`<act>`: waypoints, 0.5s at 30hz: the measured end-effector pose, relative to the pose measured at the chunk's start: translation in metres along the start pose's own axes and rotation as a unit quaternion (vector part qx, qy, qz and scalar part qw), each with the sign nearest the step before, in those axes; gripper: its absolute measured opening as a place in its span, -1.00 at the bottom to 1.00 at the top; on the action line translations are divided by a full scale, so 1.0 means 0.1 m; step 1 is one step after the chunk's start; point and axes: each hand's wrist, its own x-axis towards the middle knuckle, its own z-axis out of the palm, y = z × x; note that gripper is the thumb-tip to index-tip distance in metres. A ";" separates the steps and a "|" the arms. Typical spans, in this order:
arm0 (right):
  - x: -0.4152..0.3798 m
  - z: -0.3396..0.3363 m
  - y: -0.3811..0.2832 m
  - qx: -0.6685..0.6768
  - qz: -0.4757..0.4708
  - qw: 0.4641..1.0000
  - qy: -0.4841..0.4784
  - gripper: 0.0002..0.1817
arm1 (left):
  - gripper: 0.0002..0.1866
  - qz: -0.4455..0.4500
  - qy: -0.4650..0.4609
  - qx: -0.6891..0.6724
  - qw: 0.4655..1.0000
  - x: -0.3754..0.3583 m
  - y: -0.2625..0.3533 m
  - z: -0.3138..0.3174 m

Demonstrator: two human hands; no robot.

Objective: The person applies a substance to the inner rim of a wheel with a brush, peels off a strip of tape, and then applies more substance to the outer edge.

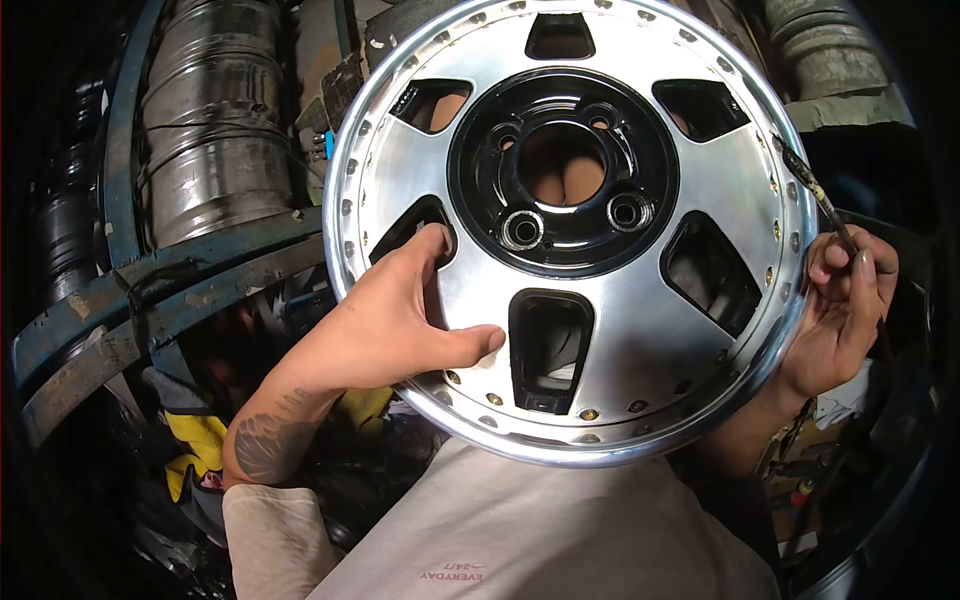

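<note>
A polished alloy wheel (640, 340) with a glossy black centre fills the middle of the view, tilted in front of my torso. Its outer lip is ringed with small bolt holes, some showing gold inside. My left hand (400, 310) grips the wheel's left side, fingers hooked into a black-edged window and thumb laid on the silver face. At the right edge, my right hand (850, 310) pinches a thin paintbrush (822, 195) between thumb and fingers. The dark brush tip reaches the bolt holes on the upper right lip.
Stacked metal rims (215, 120) stand at the upper left behind a blue steel rack (200, 245). More rims (825, 50) sit at the upper right. A yellow and grey cloth (190, 435) hangs at the lower left, below the rack.
</note>
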 end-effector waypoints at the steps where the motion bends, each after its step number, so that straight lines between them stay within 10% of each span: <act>1: 0.00 0.01 0.00 -0.003 -0.004 1.000 0.001 -0.75 | -0.22 -0.003 -0.002 0.004 1.000 0.00 0.00 0.00; 15: 0.01 -0.06 0.01 0.025 -0.007 0.999 -0.030 -0.75 | -0.37 0.066 0.031 0.026 0.997 0.01 -0.04 0.03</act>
